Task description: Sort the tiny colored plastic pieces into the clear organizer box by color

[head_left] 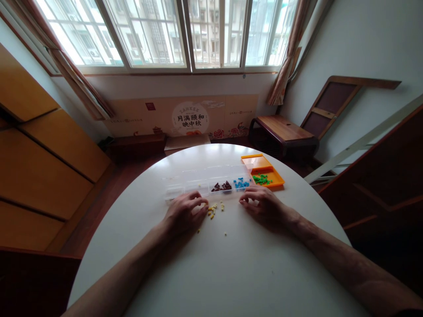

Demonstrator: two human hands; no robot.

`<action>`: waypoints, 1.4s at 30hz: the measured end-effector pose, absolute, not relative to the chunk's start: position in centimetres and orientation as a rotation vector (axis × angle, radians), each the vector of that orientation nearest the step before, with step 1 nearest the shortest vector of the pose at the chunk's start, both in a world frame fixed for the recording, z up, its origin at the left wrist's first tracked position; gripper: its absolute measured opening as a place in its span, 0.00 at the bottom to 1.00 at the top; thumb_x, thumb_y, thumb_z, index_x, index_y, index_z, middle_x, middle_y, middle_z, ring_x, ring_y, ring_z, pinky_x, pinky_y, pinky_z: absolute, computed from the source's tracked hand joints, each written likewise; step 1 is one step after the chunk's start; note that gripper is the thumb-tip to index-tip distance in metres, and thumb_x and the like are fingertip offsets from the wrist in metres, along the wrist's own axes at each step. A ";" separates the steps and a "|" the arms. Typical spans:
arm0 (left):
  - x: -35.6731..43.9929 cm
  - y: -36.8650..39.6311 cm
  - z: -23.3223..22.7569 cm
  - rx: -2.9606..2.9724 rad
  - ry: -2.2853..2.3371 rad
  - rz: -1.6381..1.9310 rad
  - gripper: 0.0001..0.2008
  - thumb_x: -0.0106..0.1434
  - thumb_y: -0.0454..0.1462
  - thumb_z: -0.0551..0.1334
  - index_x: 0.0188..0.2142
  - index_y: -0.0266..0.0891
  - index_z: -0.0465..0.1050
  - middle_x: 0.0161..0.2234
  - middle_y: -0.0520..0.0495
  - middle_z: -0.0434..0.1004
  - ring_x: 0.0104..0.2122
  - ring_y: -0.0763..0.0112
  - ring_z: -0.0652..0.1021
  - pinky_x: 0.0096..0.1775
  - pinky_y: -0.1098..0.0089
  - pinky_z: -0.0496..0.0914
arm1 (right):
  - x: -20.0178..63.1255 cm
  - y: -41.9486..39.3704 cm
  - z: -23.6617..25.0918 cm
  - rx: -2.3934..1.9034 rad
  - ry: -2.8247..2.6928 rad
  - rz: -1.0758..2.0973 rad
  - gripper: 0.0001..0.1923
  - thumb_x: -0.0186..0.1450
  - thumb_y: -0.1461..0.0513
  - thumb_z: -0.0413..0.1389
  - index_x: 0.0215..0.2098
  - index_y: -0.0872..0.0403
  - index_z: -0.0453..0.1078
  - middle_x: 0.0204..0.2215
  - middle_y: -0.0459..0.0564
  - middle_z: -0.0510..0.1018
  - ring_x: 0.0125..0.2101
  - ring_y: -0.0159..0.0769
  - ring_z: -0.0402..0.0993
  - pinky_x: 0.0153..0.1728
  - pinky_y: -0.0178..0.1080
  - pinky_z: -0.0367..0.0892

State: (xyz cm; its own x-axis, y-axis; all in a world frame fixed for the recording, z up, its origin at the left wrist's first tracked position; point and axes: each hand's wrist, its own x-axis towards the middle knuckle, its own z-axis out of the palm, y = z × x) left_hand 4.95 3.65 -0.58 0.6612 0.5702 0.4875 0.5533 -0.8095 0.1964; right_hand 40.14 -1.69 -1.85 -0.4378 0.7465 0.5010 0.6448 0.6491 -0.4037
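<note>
My left hand (188, 210) rests on the white table, thumb and index finger brought together at the edge of a small pile of yellow and pale cream toy bricks (211, 213). Whether a brick sits between those fingertips is too small to tell. To the right of the pile, my right hand (262, 203) has curled fingers with the tips pinched near the tabletop; anything in them is hidden. Just beyond both hands lies a clear compartment box (194, 188). Dark brown bricks (222, 186) fill one compartment, and blue bricks (242, 183) another.
An orange case (277, 178) holding green bricks (261, 179) lies unfolded behind my right hand. Two stray bits, one being a pale brick (225, 234), lie nearer me on the round table (198, 277). A wooden stool (284, 130) stands past the table's far edge.
</note>
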 end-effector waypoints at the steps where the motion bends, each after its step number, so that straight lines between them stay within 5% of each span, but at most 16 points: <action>1: 4.9 3.7 -0.6 2.828 0.959 0.849 0.09 0.73 0.42 0.65 0.41 0.46 0.86 0.39 0.48 0.83 0.32 0.70 0.78 0.36 0.69 0.70 | 39.9 -1.8 -1.6 -1.063 -2.209 0.206 0.07 0.75 0.61 0.62 0.37 0.50 0.79 0.33 0.48 0.81 0.32 0.36 0.75 0.38 0.38 0.71; 12: 4.5 3.8 -0.6 2.736 0.920 0.788 0.05 0.71 0.37 0.66 0.39 0.44 0.83 0.38 0.49 0.82 0.32 0.71 0.78 0.36 0.69 0.70 | 35.1 -0.8 -0.6 -0.916 -2.435 0.145 0.08 0.73 0.56 0.63 0.49 0.48 0.79 0.39 0.49 0.85 0.37 0.38 0.79 0.41 0.39 0.71; 42: 3.8 5.2 -0.6 2.419 1.375 1.153 0.10 0.75 0.43 0.65 0.43 0.44 0.85 0.39 0.49 0.80 0.28 0.74 0.71 0.33 0.71 0.69 | 34.2 -1.2 -1.9 -1.029 -2.288 0.221 0.06 0.70 0.67 0.61 0.43 0.50 0.73 0.43 0.50 0.82 0.42 0.40 0.78 0.48 0.41 0.73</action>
State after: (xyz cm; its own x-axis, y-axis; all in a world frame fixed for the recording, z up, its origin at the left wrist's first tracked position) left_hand 3.81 5.17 -0.65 0.2935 0.7797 0.5532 0.6806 -0.5767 0.4518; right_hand 34.23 -1.23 -1.94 -0.5094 0.7236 0.4657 0.6213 0.6837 -0.3828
